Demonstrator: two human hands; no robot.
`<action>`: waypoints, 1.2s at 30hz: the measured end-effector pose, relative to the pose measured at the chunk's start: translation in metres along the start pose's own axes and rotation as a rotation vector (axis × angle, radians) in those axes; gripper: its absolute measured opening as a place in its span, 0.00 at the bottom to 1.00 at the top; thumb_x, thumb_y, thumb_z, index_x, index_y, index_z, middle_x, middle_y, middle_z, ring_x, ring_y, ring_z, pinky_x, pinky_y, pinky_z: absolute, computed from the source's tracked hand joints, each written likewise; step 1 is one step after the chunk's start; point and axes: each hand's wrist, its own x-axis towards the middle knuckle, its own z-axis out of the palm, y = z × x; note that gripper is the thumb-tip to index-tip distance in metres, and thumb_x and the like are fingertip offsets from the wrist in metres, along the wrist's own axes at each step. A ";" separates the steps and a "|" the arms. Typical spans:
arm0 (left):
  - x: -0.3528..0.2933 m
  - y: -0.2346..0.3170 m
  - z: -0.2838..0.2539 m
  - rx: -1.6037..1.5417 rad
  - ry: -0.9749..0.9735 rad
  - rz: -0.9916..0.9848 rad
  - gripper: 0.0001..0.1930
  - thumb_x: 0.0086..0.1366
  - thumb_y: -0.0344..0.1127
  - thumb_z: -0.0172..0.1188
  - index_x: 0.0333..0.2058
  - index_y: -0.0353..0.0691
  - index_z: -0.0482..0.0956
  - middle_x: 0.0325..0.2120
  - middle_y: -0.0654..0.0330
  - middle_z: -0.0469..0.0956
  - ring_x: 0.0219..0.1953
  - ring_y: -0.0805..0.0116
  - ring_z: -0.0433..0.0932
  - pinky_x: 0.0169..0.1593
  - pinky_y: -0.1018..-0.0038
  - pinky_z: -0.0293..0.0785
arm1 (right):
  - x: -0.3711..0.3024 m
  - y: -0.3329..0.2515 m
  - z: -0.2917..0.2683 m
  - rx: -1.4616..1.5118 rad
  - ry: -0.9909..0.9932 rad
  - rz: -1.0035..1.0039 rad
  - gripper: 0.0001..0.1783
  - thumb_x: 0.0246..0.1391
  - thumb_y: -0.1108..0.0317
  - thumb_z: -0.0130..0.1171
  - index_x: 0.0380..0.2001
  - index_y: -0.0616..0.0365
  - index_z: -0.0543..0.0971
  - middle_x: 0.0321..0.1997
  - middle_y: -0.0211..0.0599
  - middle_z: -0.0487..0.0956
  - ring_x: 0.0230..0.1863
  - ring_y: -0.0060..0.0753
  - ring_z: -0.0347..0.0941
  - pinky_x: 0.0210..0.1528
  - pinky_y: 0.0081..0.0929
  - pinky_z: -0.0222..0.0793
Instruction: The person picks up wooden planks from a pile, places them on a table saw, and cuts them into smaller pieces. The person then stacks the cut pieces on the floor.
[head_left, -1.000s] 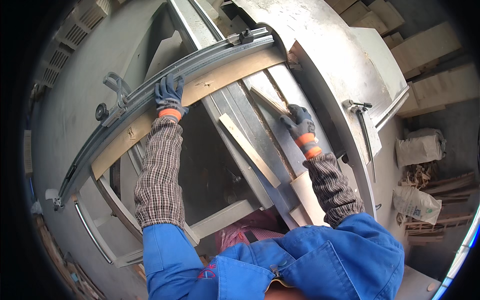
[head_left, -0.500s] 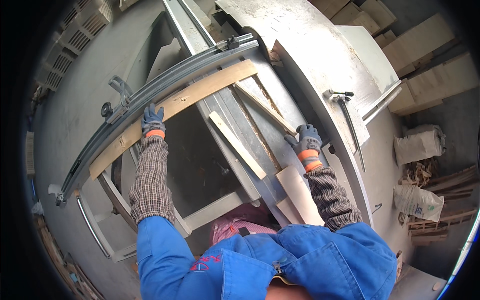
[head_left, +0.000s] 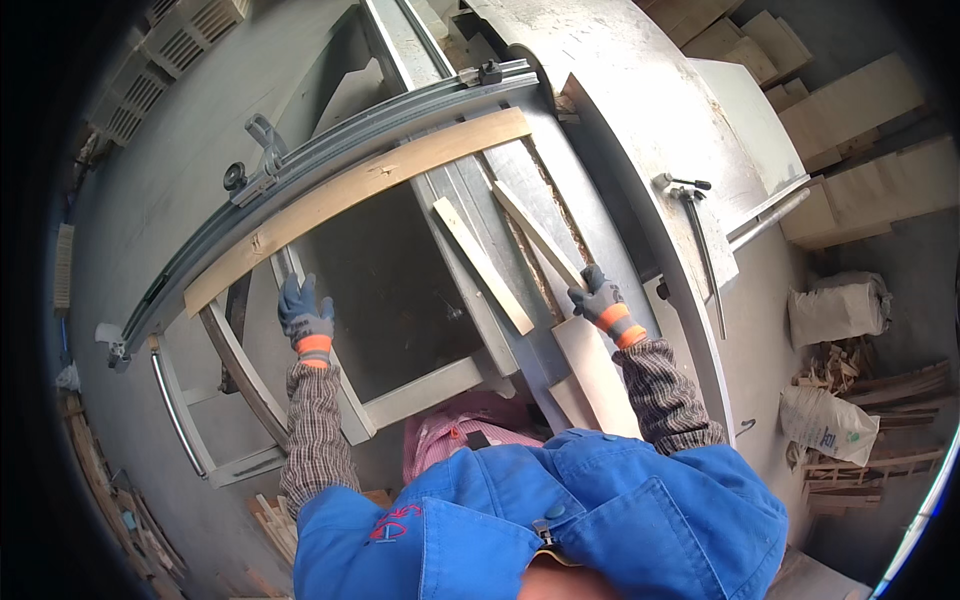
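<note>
A long wooden board (head_left: 355, 190) lies along the metal fence (head_left: 330, 150) of a sliding table saw. My left hand (head_left: 305, 312), in a grey-blue glove, is off the board with its fingers apart. It is over a bar of the table's open frame (head_left: 340, 380), and whether it touches the bar is unclear. At the near end of a narrow wooden strip (head_left: 538, 232), the gloved fingers of my right hand (head_left: 600, 300) are closed. That strip slants across the metal table. Left of it lies a shorter loose strip (head_left: 484, 265).
Wider pale wood pieces (head_left: 595, 365) lie at the table's near end. A black-handled metal lever (head_left: 705, 250) sits on the right-hand table surface. Stacked boards (head_left: 850, 110) and white sacks (head_left: 838, 308) stand farther right. Plastic crates (head_left: 190, 35) are at the far left.
My left hand has let go of the long board and drawn back toward me. The strip at my right hand has shifted nearer, its far end now apart from the board.
</note>
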 end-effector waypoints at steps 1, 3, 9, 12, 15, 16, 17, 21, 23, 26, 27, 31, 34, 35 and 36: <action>-0.015 0.003 -0.006 0.001 -0.032 -0.135 0.31 0.50 0.40 0.67 0.54 0.47 0.70 0.58 0.51 0.61 0.59 0.49 0.60 0.61 0.58 0.59 | -0.005 -0.004 -0.007 0.076 -0.056 0.068 0.13 0.49 0.65 0.59 0.34 0.58 0.69 0.20 0.31 0.71 0.20 0.22 0.67 0.22 0.26 0.63; -0.048 0.008 -0.014 -0.003 -0.056 -0.365 0.33 0.49 0.41 0.67 0.56 0.48 0.68 0.58 0.49 0.59 0.59 0.48 0.60 0.60 0.57 0.60 | -0.013 -0.001 -0.022 0.154 -0.068 0.059 0.14 0.50 0.64 0.59 0.36 0.58 0.70 0.23 0.31 0.73 0.24 0.21 0.68 0.26 0.25 0.64; -0.115 0.004 0.031 -0.212 -0.021 -0.601 0.42 0.52 0.44 0.66 0.63 0.55 0.55 0.58 0.49 0.59 0.57 0.46 0.63 0.57 0.56 0.64 | 0.024 0.006 -0.104 -0.245 0.448 -0.275 0.19 0.50 0.61 0.59 0.43 0.58 0.75 0.35 0.48 0.81 0.36 0.42 0.79 0.39 0.33 0.72; -0.105 0.021 0.013 -0.076 -0.056 -0.624 0.40 0.54 0.44 0.64 0.64 0.57 0.54 0.58 0.50 0.59 0.57 0.47 0.64 0.57 0.57 0.65 | 0.046 -0.041 -0.128 -0.510 0.494 -0.242 0.17 0.50 0.57 0.58 0.42 0.53 0.77 0.38 0.51 0.80 0.41 0.52 0.77 0.43 0.39 0.72; -0.102 0.022 0.016 -0.144 -0.099 -0.755 0.39 0.55 0.44 0.63 0.64 0.58 0.54 0.58 0.51 0.60 0.56 0.48 0.65 0.57 0.57 0.66 | 0.083 -0.054 -0.136 -0.680 0.514 -0.278 0.17 0.50 0.55 0.58 0.41 0.51 0.78 0.36 0.50 0.80 0.40 0.53 0.76 0.44 0.41 0.72; -0.103 0.020 0.017 -0.177 -0.116 -0.806 0.39 0.56 0.44 0.62 0.64 0.58 0.54 0.58 0.51 0.60 0.56 0.48 0.65 0.56 0.57 0.66 | 0.092 -0.061 -0.136 -0.725 0.493 -0.264 0.17 0.50 0.55 0.57 0.41 0.49 0.78 0.38 0.49 0.80 0.41 0.54 0.76 0.44 0.42 0.71; -0.104 0.020 0.018 -0.172 -0.113 -0.799 0.38 0.56 0.44 0.63 0.64 0.57 0.54 0.57 0.51 0.60 0.56 0.49 0.65 0.56 0.57 0.66 | 0.102 -0.068 -0.134 -0.755 0.483 -0.264 0.17 0.50 0.54 0.56 0.42 0.49 0.77 0.39 0.48 0.79 0.42 0.54 0.75 0.46 0.43 0.71; -0.104 0.026 0.009 -0.087 -0.072 -0.683 0.38 0.56 0.44 0.62 0.63 0.55 0.55 0.57 0.51 0.60 0.56 0.49 0.65 0.56 0.57 0.66 | 0.128 -0.092 -0.128 -0.824 0.481 -0.245 0.18 0.51 0.54 0.54 0.44 0.47 0.77 0.42 0.46 0.79 0.46 0.53 0.75 0.50 0.45 0.69; -0.102 0.028 0.007 -0.064 -0.047 -0.623 0.38 0.56 0.43 0.62 0.63 0.54 0.55 0.57 0.50 0.60 0.56 0.48 0.65 0.57 0.57 0.66 | 0.138 -0.106 -0.124 -0.797 0.485 -0.226 0.18 0.52 0.54 0.53 0.44 0.47 0.77 0.43 0.46 0.79 0.47 0.52 0.75 0.51 0.45 0.68; -0.104 0.028 0.004 -0.090 -0.040 -0.610 0.37 0.56 0.42 0.62 0.63 0.52 0.56 0.57 0.50 0.60 0.56 0.47 0.65 0.57 0.57 0.66 | 0.157 -0.121 -0.119 -0.766 0.443 -0.187 0.19 0.52 0.54 0.52 0.45 0.48 0.76 0.44 0.46 0.79 0.47 0.51 0.74 0.52 0.43 0.68; -0.102 0.029 0.002 -0.089 -0.048 -0.617 0.37 0.56 0.42 0.62 0.63 0.52 0.56 0.57 0.49 0.60 0.56 0.47 0.64 0.57 0.57 0.66 | 0.159 -0.132 -0.115 -0.743 0.432 -0.176 0.19 0.52 0.54 0.52 0.45 0.48 0.76 0.44 0.47 0.79 0.47 0.52 0.74 0.52 0.43 0.68; -0.105 0.026 0.008 -0.079 -0.026 -0.597 0.37 0.56 0.41 0.62 0.63 0.51 0.56 0.57 0.48 0.60 0.57 0.47 0.65 0.57 0.57 0.66 | 0.198 -0.150 -0.109 -0.709 0.432 -0.162 0.20 0.52 0.55 0.52 0.46 0.49 0.76 0.45 0.49 0.79 0.48 0.52 0.74 0.53 0.42 0.68; -0.099 0.030 0.004 -0.081 -0.047 -0.615 0.37 0.56 0.40 0.62 0.63 0.51 0.55 0.57 0.47 0.60 0.56 0.46 0.65 0.57 0.57 0.66 | 0.234 -0.165 -0.112 -0.700 0.440 -0.127 0.21 0.52 0.56 0.53 0.48 0.49 0.76 0.47 0.48 0.78 0.51 0.52 0.73 0.55 0.42 0.67; -0.099 0.029 0.005 -0.084 -0.044 -0.607 0.37 0.56 0.40 0.62 0.63 0.51 0.55 0.57 0.47 0.60 0.56 0.46 0.65 0.57 0.57 0.66 | 0.246 -0.168 -0.115 -0.703 0.440 -0.122 0.21 0.52 0.56 0.53 0.48 0.49 0.76 0.47 0.48 0.78 0.51 0.52 0.73 0.55 0.42 0.67; -0.100 0.028 0.005 -0.085 -0.040 -0.603 0.37 0.56 0.40 0.62 0.63 0.51 0.55 0.57 0.48 0.60 0.56 0.46 0.65 0.57 0.57 0.66 | 0.259 -0.173 -0.116 -0.707 0.437 -0.121 0.21 0.52 0.56 0.54 0.48 0.49 0.76 0.48 0.48 0.78 0.52 0.52 0.72 0.55 0.43 0.67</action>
